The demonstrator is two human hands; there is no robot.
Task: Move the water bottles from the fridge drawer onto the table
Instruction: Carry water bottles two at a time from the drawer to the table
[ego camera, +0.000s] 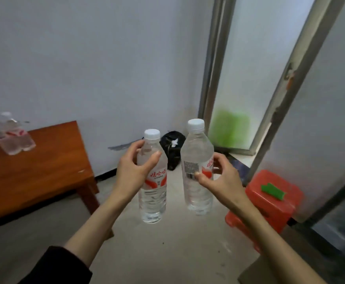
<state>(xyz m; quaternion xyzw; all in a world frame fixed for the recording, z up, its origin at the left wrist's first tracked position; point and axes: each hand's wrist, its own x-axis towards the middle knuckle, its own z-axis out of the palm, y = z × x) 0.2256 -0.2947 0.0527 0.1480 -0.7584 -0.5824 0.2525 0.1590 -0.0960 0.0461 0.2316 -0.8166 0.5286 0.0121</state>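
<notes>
your left hand (133,171) gripped one water bottle (153,181) upright, your right hand (218,177) another bottle (197,167) — both in the air right of the wooden table (44,171), where two more bottles (9,134) already stood at its far left edge.

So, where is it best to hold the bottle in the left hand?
Around the upper body, just above the label, from its left side. The bottle stands upright and the left hand wraps there, thumb in front.
</notes>
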